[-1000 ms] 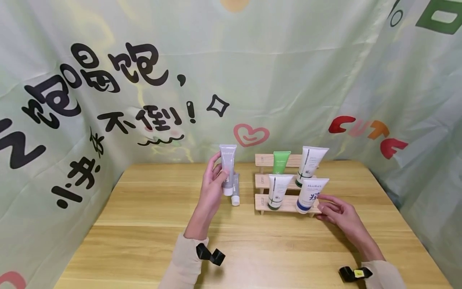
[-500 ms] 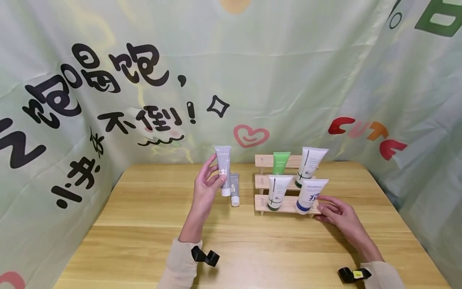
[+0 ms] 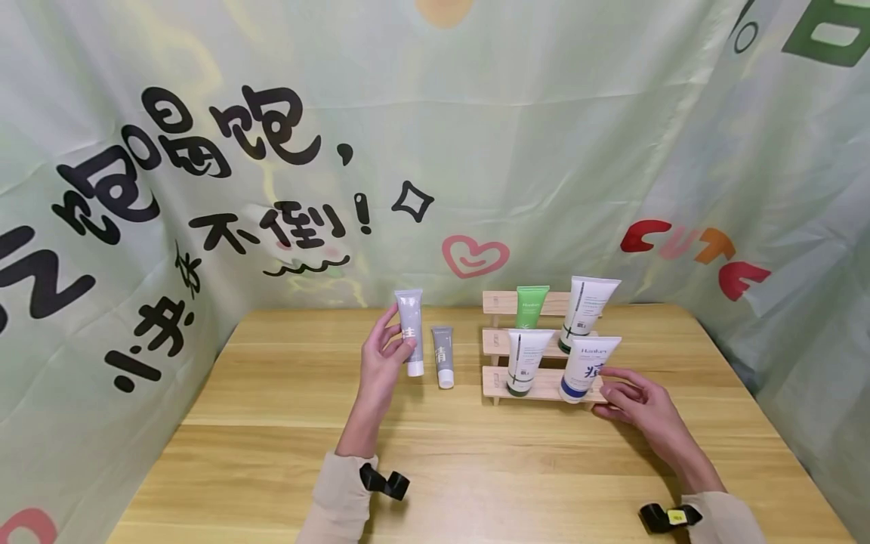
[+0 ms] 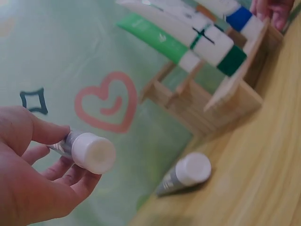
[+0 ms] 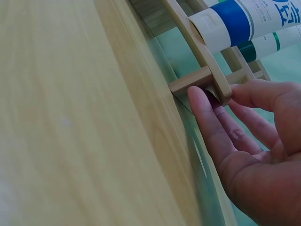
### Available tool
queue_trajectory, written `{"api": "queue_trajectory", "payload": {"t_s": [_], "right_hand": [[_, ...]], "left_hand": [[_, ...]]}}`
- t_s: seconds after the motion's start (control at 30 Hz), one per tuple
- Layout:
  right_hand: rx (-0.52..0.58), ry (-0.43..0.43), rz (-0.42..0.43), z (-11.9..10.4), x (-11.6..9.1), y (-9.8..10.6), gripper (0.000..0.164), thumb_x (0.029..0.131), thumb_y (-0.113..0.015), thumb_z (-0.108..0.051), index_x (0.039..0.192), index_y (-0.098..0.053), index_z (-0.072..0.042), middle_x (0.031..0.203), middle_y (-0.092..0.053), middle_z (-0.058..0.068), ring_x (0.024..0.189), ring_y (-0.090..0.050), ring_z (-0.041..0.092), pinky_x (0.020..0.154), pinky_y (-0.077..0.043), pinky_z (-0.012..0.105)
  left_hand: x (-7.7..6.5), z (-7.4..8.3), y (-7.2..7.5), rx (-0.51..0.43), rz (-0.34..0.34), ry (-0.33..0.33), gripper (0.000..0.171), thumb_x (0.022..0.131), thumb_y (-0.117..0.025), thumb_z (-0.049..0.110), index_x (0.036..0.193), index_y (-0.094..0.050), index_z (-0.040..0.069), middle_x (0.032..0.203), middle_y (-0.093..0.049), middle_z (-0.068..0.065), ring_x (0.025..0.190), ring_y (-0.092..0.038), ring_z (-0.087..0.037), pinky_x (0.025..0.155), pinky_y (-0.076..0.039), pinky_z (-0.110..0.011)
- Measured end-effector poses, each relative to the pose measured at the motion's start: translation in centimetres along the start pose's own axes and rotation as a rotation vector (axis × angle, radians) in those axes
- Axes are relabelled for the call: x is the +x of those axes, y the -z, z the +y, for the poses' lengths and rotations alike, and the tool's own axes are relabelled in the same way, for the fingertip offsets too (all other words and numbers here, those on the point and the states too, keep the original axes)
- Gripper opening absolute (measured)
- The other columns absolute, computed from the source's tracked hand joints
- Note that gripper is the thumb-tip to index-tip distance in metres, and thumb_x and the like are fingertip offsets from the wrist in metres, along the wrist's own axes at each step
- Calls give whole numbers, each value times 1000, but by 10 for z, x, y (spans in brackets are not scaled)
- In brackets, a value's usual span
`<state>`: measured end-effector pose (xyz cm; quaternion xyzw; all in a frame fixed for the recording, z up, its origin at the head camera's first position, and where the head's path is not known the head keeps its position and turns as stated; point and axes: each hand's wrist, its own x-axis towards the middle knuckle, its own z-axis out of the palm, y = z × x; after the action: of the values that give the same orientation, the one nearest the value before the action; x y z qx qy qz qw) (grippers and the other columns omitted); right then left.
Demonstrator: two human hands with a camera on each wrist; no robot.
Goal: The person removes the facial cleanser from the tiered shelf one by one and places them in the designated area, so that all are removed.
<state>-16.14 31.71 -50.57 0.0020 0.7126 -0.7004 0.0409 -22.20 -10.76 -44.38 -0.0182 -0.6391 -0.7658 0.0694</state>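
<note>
Left hand [image 3: 381, 366] pinches a grey tube [image 3: 410, 329]; right hand [image 3: 642, 414] pinches a wooden rack [image 3: 494, 341] by its end.
Left thumb and fingers curl round the tube; a second tube [image 3: 443, 353], marked 青, lies just to their right. Near the right fingertips, a blue-banded tube [image 3: 588, 367] reads "Hankey".

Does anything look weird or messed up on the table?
Just one thing: the small gray tube lies flat on the table, while four tubes stand on the wooden rack. I see no spills or breaks.
</note>
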Motion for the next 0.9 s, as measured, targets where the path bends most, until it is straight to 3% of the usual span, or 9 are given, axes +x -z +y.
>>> {"api": "queue_trajectory", "payload": {"t_s": [0.37, 0.73, 0.9], "right_hand": [[20, 15, -6, 0, 0, -1, 28, 102, -64, -12, 130, -60, -14, 111, -68, 2, 98, -70, 12, 82, -60, 38], [36, 25, -10, 1, 0, -1, 27, 102, -64, -11, 129, -61, -14, 110, -69, 4, 97, -71, 14, 83, -60, 38], [39, 28, -8, 0, 0, -2, 27, 102, -64, -10, 129, -62, -15, 110, -69, 6, 97, -71, 15, 82, -61, 37]], "left_hand": [[9, -26, 11, 82, 7, 51, 65, 94, -58, -12, 153, -46, 10, 126, -60, -25, 106, -65, -29, 84, -54, -31], [11, -44, 17, 161, 2, 58, 66, 95, -62, -9, 156, -42, 6, 137, -52, -27, 116, -62, -42, 89, -57, -44], [12, -50, 18, 231, 21, 49, 64, 93, -64, -10, 153, -46, 5, 133, -55, -27, 112, -65, -41, 86, -59, -40]]}}
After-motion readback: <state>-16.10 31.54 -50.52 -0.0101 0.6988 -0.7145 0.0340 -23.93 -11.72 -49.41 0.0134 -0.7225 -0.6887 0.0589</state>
